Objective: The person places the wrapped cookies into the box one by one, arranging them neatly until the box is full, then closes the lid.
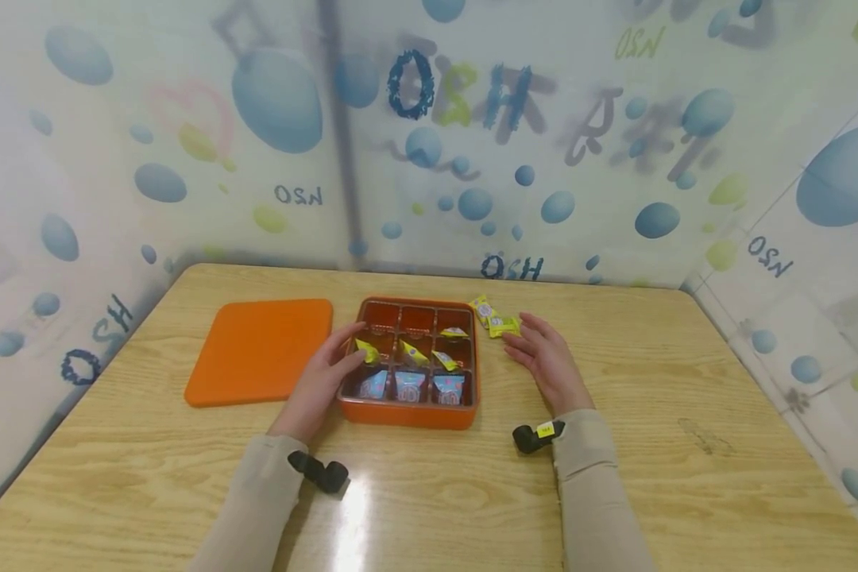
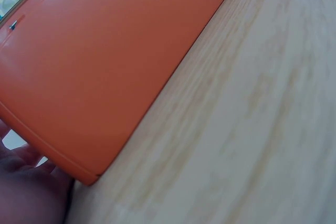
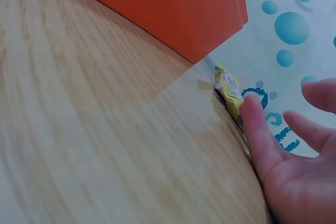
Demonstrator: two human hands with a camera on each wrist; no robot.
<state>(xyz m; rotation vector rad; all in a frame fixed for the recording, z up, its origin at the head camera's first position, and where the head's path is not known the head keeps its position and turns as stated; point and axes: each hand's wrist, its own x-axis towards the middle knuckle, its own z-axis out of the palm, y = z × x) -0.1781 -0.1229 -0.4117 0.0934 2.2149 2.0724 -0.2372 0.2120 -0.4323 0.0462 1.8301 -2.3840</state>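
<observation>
An orange box [image 1: 409, 415] with a clear divided tray stands on the table. Blue wrapped packets [image 1: 410, 387] fill the near row of compartments. Yellow wrapped candies [image 1: 414, 353] lie in the middle row and in the far right compartment; the other far compartments show bare red. My left hand [image 1: 319, 387] rests at the box's left side, thumb and index finger reaching over the rim by a yellow candy [image 1: 367, 349]. To the box's right, my right hand [image 1: 547, 361] has its fingers spread beside two loose yellow candies [image 1: 503, 325]; contact is unclear.
A flat orange lid [image 1: 260, 353] lies left of the box on the wooden table [image 1: 465, 500]. Behind the table stands a wall covering [image 1: 429, 199] printed with blue and green spots and letters.
</observation>
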